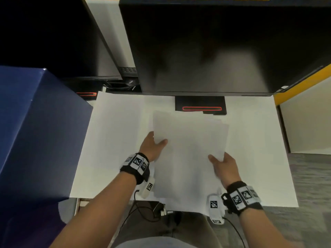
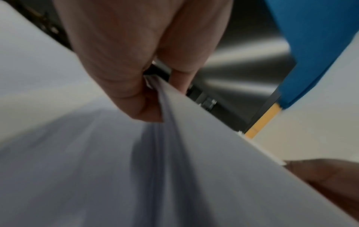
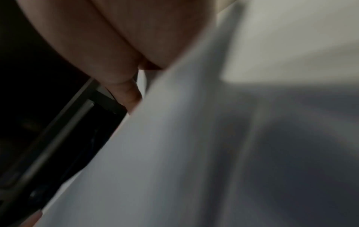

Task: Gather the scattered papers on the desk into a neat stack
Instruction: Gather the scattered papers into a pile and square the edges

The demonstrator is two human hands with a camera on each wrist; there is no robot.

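Got both grips pinching the papers [image 1: 188, 149], left hand [image 1: 152, 147] and right hand [image 1: 224, 167] on opposite edges, so I can square them off above the tabletop [image 1: 114, 140].

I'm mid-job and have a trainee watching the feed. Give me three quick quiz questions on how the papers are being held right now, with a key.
1. True or false: only one hand holds the papers.
2. Multiple choice: what stands just beyond the papers at the back of the desk? A) a dark monitor B) a potted plant C) a desk lamp
3. Fill in the missing word: the sheets' far edges are not yet ____, one corner sticking out at the upper right.

Key
1. False: the left hand grips the left edge and the right hand the lower right edge, thumbs on top.
2. A, the dark monitor.
3. aligned
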